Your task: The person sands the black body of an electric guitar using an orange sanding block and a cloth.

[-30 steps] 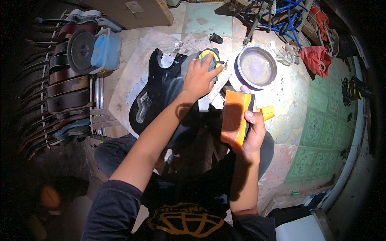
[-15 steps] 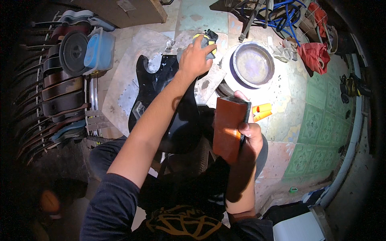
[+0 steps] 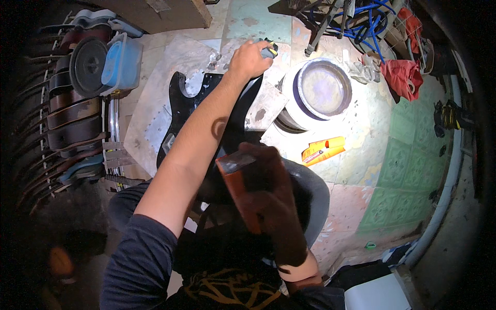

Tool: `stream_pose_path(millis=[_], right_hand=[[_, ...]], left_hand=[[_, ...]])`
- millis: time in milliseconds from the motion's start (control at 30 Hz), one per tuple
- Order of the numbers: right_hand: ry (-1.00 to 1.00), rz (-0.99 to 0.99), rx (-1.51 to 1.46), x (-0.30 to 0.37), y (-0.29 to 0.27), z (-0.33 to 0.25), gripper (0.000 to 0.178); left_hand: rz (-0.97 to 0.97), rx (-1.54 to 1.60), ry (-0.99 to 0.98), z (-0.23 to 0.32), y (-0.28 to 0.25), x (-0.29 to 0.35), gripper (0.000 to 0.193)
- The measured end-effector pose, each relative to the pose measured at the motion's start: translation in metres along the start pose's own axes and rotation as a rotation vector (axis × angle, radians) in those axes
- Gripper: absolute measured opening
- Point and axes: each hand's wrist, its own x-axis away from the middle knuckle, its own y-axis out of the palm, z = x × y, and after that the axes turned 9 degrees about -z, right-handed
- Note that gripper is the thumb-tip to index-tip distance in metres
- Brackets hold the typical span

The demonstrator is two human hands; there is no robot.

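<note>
Block (image 3: 242, 190) lowered into shadow, R hand (image 3: 277, 195) gripping; L hand (image 3: 249, 61) covers pad (image 3: 267, 52), grip unclear.

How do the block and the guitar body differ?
The block is mostly orange and boxy; the guitar body is black and curvy. The block is smaller than the guitar body. The right hand grips the block; the guitar body lies beneath the left forearm. Both are partly hidden.

Row of guitar-like bodies (image 3: 75, 114) at left; dark round lid (image 3: 89, 66) and blue plastic tub (image 3: 126, 66) just beside. Looped blue hose (image 3: 371, 35) at upper right, red cloth bag (image 3: 402, 79) near it. Green patterned tiles (image 3: 397, 163) farther right. White flat-topped box (image 3: 376, 293) at lower right.
</note>
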Motion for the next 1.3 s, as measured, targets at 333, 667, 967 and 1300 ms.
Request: stream_pose_path(millis=[333,667,967,1300], right_hand=[[-0.026,-0.044,0.354,-0.010,0.024,0.019,0.066],[-0.324,0.127,0.143,-0.009,-0.003,0.001,0.055],[-0.400,0.154,0.128,-0.019,-0.003,0.008,0.052],[-0.402,0.179,0.131,-0.013,-0.022,0.001,0.044]], left_hand=[[0.314,-0.210,-0.110,-0.029,-0.059,0.006,0.053],[0.667,0.009,-0.455,-0.086,-0.130,0.238,0.068],[0.309,-0.097,-0.840,-0.141,-0.061,0.370,0.083],[-0.121,-0.327,0.145,0.017,0.054,0.424,0.094]])
